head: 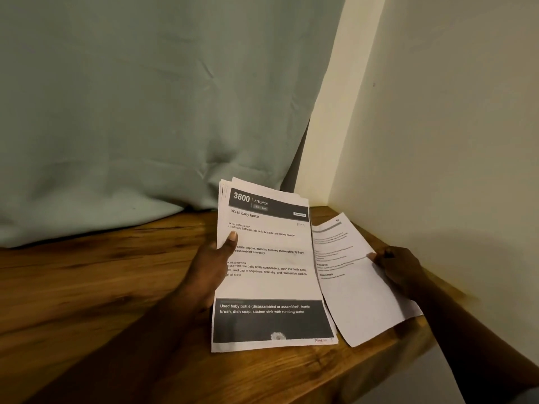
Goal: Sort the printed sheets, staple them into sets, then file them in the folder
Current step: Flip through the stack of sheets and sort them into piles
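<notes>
The left hand (pixel 211 268) enters from the lower left on a low, shadowed forearm. Its thumb presses the front of a stack (pixel 268 287), the fingers apparently curled behind it, out of sight. The right hand (pixel 401 268) enters from the right, pinching a sheet (pixel 355 293) by its edge.

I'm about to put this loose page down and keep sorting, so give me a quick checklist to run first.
1. Left hand grips the stack of printed sheets: ok.
2. Right hand pinches the single sheet by its edge: ok.
3. Stack edges squared: not ok, fanned at the top.
4. Single sheet's heading legible: cannot tell, blurred.
5. Stapler and folder in sight: not ok.
</notes>
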